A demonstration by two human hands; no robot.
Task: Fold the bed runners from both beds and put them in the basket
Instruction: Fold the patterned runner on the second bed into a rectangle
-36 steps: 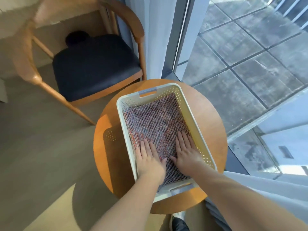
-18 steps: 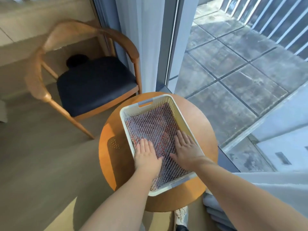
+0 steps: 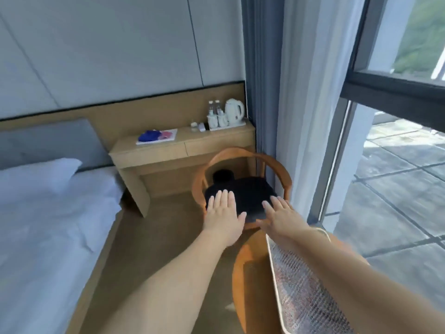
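Observation:
The white perforated basket (image 3: 273,266) sits on the round wooden table (image 3: 252,280) at the lower right. A folded woven bed runner (image 3: 303,302) with a red and grey pattern lies inside it, partly hidden by my right forearm. My left hand (image 3: 222,214) is raised flat, palm down, fingers apart, holding nothing, left of the basket. My right hand (image 3: 280,216) hovers open the same way beyond the basket's far end. Both hands are in the air in front of the chair.
A wooden armchair (image 3: 243,189) with a dark seat stands just beyond my hands. Behind it a wooden desk (image 3: 183,147) carries a kettle, bottles and papers. A bed (image 3: 48,237) with white sheets fills the left. Curtains (image 3: 301,104) and a glass door (image 3: 397,165) are on the right.
Both hands have lifted off the runner and out of the basket, staying flat and open. My view has swung up and left, so the bed and desk now show.

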